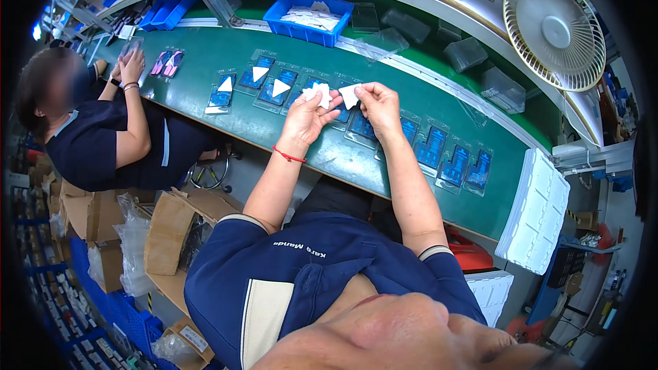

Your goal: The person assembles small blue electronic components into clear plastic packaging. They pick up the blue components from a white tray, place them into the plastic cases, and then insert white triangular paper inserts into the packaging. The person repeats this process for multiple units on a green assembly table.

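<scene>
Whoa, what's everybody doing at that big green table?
A person has a small bunch of flat white pieces in the left hand and pinches one flat white triangular piece in the right hand. Below are flat blue packages in clear plastic, in a row on the long green table. Three packages left of the hands have white triangles lying on them; those at the right end have none. Farther left, another person has both hands together above the table.
</scene>
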`<action>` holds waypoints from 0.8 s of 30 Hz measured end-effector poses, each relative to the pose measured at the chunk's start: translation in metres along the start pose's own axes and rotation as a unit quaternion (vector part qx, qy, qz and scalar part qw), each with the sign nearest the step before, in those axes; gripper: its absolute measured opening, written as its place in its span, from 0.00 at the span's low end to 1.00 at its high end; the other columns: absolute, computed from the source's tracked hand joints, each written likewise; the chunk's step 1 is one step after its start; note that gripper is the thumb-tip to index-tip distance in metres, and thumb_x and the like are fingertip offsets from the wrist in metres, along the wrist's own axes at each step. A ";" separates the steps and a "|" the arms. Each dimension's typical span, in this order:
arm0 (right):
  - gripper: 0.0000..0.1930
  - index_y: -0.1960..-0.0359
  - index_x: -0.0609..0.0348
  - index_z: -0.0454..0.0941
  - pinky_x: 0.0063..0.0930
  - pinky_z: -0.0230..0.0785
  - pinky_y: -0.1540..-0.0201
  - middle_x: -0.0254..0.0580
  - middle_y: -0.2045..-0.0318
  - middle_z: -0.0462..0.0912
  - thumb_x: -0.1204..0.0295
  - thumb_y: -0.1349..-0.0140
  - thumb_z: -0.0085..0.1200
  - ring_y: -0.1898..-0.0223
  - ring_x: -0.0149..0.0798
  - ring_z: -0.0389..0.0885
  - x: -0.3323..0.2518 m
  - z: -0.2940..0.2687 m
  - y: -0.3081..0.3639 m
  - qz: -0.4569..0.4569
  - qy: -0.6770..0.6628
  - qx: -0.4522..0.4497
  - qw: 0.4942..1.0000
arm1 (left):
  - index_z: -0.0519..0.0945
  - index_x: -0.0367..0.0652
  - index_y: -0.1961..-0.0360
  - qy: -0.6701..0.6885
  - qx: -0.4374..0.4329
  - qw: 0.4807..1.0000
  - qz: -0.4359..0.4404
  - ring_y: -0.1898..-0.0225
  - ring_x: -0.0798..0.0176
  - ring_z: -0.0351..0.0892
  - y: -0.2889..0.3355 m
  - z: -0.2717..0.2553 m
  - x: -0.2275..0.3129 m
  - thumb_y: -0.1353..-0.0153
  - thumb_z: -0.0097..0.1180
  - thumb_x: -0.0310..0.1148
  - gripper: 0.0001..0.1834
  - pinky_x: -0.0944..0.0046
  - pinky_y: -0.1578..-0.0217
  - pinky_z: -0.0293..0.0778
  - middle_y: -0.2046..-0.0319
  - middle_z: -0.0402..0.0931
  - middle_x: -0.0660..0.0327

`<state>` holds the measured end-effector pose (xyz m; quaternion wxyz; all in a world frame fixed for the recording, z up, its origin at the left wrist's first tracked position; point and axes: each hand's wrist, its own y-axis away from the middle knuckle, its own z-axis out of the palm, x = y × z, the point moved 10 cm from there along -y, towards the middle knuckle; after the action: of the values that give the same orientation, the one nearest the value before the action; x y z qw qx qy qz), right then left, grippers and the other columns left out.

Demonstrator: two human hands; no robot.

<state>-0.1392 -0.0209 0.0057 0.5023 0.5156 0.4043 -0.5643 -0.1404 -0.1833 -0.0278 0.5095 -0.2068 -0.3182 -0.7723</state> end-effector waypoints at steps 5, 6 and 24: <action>0.04 0.68 0.64 0.77 0.17 0.57 0.87 0.34 0.83 0.77 0.76 0.42 0.58 0.88 0.22 0.68 0.006 0.013 -0.005 0.038 0.013 -0.014 0.999 | 0.68 0.35 0.52 -0.033 0.047 0.997 0.047 0.58 0.53 0.82 0.010 -0.024 0.028 0.32 0.45 0.30 0.11 0.61 0.66 0.83 0.58 0.77 0.49; 0.04 0.68 0.64 0.77 0.18 0.57 0.87 0.34 0.83 0.77 0.76 0.42 0.58 0.87 0.22 0.69 0.006 0.017 -0.005 0.030 0.034 -0.019 0.999 | 0.69 0.34 0.52 -0.030 0.047 0.997 0.054 0.59 0.54 0.82 0.013 -0.026 0.031 0.32 0.45 0.30 0.12 0.62 0.68 0.83 0.59 0.77 0.49; 0.04 0.70 0.58 0.78 0.26 0.71 0.69 0.41 0.73 0.81 0.75 0.47 0.59 0.73 0.35 0.80 -0.038 0.004 0.031 -0.134 0.258 -0.035 0.956 | 0.72 0.35 0.53 -0.090 0.078 0.990 0.082 0.59 0.57 0.82 0.021 -0.035 0.036 0.35 0.50 0.26 0.11 0.65 0.69 0.83 0.59 0.79 0.51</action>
<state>-0.1105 -0.0248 0.0456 0.3185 0.5669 0.6051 -0.4594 -0.1352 -0.2373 -0.0239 0.5552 -0.2602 -0.4037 -0.6790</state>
